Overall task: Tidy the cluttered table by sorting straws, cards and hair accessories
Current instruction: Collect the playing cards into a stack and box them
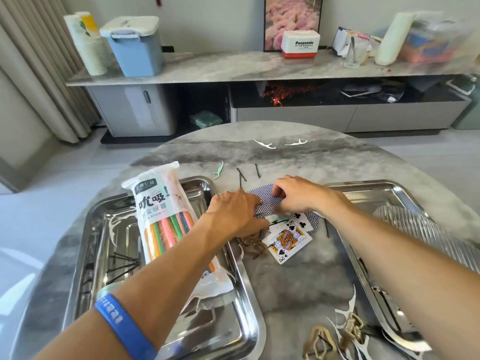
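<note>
where both hands meet at mid counter (pixel 293 276), the playing cards (pixel 270 203) lie in a loose heap, mostly blue backs up. left hand (pixel 235 213) lies over the near-left edge of the heap, fingers curled down onto the cards; whether its grip pinches a card i cannot tell. right hand (pixel 298 194) has thumb and forefinger curled in a narrow grip at a blue-backed card's edge. king of spades (pixel 285 241) lies face up just nearer than the heap, a club card (pixel 301 221) beside it. brown hair claw (pixel 253 246) lies under the left wrist, touching the left tray's rim.

left steel tray (pixel 233 323) holds the straw pack (pixel 166 219), lying lengthwise, and several black bobby pins (pixel 122 266). right steel tray (pixel 379 188) holds a ribbed clear item (pixel 426 229). two more bobby pins (pixel 244 174) lie beyond the cards, a green floss pick (pixel 218 170) beside them, white floss picks (pixel 280 144) farther off. gold hair clips (pixel 335 336) and more white picks lie at the near edge. blue wristband (pixel 124 326) sits on the left forearm.
</note>
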A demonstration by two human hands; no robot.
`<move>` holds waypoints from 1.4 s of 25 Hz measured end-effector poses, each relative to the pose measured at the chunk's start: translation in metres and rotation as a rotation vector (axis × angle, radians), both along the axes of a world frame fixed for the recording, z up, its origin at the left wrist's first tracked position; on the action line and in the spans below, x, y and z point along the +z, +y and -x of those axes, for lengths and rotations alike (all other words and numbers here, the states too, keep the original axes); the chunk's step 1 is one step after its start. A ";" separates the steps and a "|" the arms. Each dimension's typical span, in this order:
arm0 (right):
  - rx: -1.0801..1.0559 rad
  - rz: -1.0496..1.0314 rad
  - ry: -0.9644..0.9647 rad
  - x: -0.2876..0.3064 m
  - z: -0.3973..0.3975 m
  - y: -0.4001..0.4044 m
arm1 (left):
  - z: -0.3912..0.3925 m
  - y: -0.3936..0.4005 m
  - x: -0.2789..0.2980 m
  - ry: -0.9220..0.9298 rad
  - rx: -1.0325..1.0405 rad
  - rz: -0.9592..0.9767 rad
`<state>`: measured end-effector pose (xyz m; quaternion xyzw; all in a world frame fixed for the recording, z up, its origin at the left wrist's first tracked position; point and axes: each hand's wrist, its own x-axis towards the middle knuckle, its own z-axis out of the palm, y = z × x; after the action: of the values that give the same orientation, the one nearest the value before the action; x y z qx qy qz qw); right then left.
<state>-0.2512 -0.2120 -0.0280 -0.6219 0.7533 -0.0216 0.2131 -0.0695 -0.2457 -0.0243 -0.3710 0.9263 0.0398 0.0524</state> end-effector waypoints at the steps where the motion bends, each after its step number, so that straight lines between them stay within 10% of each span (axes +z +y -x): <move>1: -0.005 0.047 0.004 -0.002 -0.001 0.001 | 0.002 0.002 -0.002 0.024 0.014 0.026; 16: 0.076 0.227 0.009 0.007 0.017 0.013 | 0.013 0.044 -0.005 0.151 -0.099 -0.080; 23: 0.032 -0.075 0.319 0.010 -0.003 0.070 | 0.008 0.050 -0.016 0.140 0.044 -0.116; 31: -0.571 0.127 -0.341 -0.008 -0.022 0.060 | 0.009 0.057 -0.017 0.112 0.108 -0.116; 35: -0.345 0.063 -0.028 -0.006 -0.021 0.065 | 0.008 0.057 -0.018 0.110 0.109 -0.104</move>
<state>-0.2306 -0.1471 -0.0339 -0.4893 0.8447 -0.0901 0.1972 -0.0774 -0.1887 -0.0425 -0.4148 0.9030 0.1109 0.0182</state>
